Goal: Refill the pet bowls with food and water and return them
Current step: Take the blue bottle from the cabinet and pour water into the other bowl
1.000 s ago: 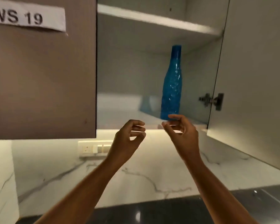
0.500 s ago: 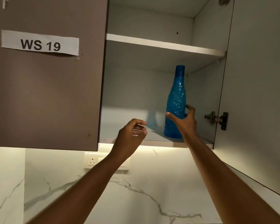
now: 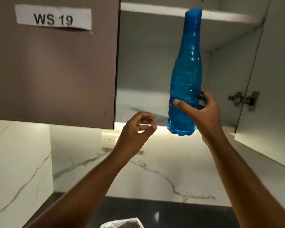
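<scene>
A tall blue plastic bottle (image 3: 186, 76) with a blue cap is held in the air in front of the open wall cabinet, nearly upright and leaning slightly. My right hand (image 3: 202, 112) grips its lower body, thumb across the front. My left hand (image 3: 136, 127) hovers to the left of the bottle's base, fingers loosely curled, holding nothing. The top of an open bag (image 3: 122, 223) with brown content shows at the bottom edge. No pet bowls are in view.
The cabinet's right door (image 3: 273, 79) stands open with a metal hinge (image 3: 243, 100); the left door (image 3: 53, 66), labelled WS 19, is closed. A cabinet shelf (image 3: 155, 9) runs overhead. Below are a marble backsplash with a socket (image 3: 109, 140) and a dark countertop (image 3: 171, 213).
My right hand reached into the cabinet, closed on the blue bottle and lifted it off the shelf toward me. My left hand stayed in about the same place.
</scene>
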Demonstrator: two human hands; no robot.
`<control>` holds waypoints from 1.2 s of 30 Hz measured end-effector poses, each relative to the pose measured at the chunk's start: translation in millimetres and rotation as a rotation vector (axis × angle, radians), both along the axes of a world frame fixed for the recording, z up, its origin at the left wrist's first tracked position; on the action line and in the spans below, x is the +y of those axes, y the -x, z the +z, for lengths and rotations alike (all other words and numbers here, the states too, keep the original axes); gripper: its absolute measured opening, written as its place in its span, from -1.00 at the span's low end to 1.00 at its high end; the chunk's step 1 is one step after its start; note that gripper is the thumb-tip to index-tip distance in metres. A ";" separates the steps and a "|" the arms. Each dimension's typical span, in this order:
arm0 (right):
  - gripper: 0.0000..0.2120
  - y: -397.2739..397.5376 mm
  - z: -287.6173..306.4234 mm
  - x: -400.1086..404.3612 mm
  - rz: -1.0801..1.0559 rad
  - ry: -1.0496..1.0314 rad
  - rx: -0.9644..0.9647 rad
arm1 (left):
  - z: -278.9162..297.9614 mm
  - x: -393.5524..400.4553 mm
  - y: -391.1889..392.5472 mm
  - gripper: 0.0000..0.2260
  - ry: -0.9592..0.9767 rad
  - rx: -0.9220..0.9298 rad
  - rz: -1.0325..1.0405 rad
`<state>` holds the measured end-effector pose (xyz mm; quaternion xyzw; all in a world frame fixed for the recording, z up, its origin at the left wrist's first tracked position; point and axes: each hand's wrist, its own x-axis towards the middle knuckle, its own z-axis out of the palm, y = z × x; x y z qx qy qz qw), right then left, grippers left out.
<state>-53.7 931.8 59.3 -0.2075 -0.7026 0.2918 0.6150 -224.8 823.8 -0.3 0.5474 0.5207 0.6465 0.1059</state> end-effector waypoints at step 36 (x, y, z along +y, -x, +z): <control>0.07 112.1 -420.7 -199.8 0.278 0.046 -1.745 | -480.8 -296.1 146.6 -0.72 0.927 -0.709 0.432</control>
